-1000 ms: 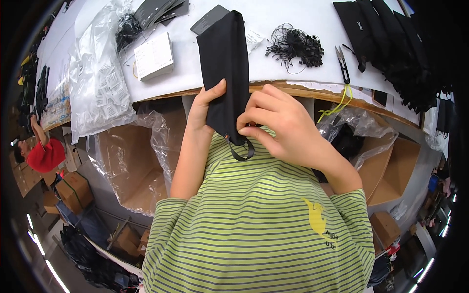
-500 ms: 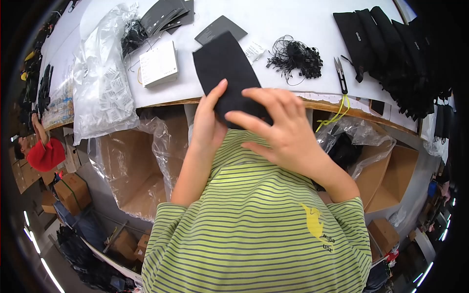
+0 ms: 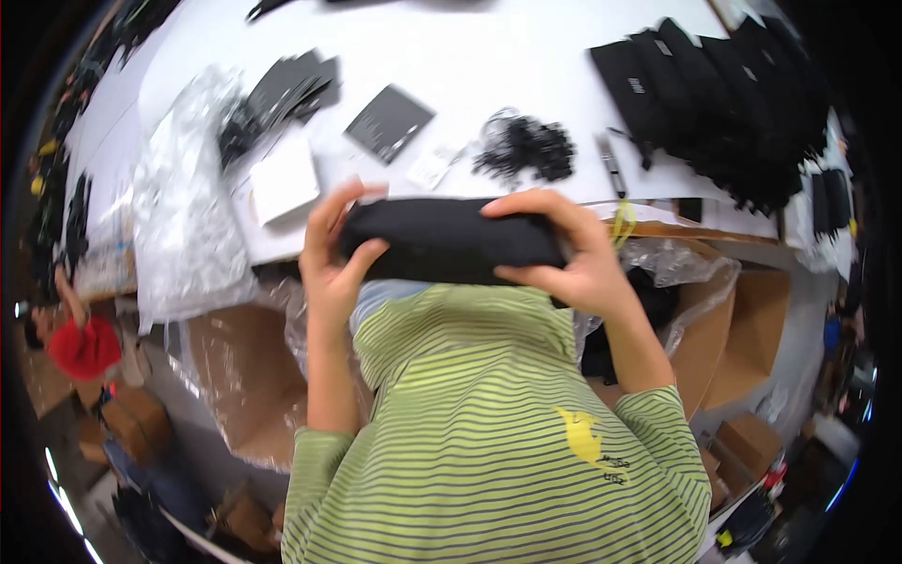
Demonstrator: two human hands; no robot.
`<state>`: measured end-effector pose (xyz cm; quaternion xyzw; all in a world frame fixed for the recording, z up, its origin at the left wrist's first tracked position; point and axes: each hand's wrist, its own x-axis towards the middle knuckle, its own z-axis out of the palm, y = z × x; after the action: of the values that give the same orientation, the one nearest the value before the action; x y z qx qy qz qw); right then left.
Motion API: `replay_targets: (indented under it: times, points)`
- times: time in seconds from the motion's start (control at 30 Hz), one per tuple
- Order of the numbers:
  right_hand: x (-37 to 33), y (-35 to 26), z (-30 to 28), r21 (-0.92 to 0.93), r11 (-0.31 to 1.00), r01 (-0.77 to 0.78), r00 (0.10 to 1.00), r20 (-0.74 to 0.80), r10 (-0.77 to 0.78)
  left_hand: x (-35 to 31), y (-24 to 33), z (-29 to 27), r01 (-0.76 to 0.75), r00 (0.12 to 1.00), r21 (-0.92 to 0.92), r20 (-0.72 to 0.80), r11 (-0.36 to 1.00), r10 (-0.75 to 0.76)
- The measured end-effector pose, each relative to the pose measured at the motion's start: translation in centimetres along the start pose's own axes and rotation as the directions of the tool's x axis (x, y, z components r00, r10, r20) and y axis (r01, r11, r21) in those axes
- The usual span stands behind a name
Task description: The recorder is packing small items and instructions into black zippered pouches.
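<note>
A soft black fabric piece [image 3: 451,240] stretches sideways between my two hands, just in front of the table's near edge. It looks rounded, like a pouch or sleeve; which one I cannot tell. My left hand [image 3: 334,249] is closed on its left end, thumb on the near side and fingers at the far side. My right hand [image 3: 573,249] grips the right end, with fingers over the top and the thumb below. Beyond them on the table lie a dark grey card [image 3: 390,122], a small white tag [image 3: 432,169] and a tangle of black cords [image 3: 526,148].
Left on the white table [image 3: 507,56] are a white box [image 3: 285,179], a clear plastic bag [image 3: 188,197] and grey cards [image 3: 291,86]. Thread snips [image 3: 612,167] and piled black fabric pieces [image 3: 705,103] lie right. Lined cartons [image 3: 240,376] stand below the edge. A person in red [image 3: 85,348] is far left.
The black piece has turned from upright to sideways. My right hand has moved from its face to its right end, and my left hand has shifted left. The view has shifted slightly.
</note>
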<state>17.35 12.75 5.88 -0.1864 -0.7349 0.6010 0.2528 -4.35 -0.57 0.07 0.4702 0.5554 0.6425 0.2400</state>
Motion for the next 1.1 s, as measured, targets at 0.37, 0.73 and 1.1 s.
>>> replay_targets:
  times: [0.37, 0.73, 1.1]
  points:
    - [0.0, -0.9, -6.1, -0.076, 0.992, -0.102, 0.984, -0.157, 0.089, 1.0, 0.9, 2.3, 0.054, 0.979, 0.044, 0.193, 0.998, -0.062]
    - [1.6, 1.0, -26.0, -0.948, 0.103, -0.300, 0.754, -0.302, -0.583, -0.3, -1.2, -1.3, 0.276, 0.960, 0.164, -0.007, 0.947, -0.278]
    - [1.7, 3.7, -14.3, -0.737, 0.633, -0.236, 0.842, -0.480, -0.245, 2.4, -6.1, -12.4, 0.175, 0.940, 0.934, -0.253, 0.310, 0.230]
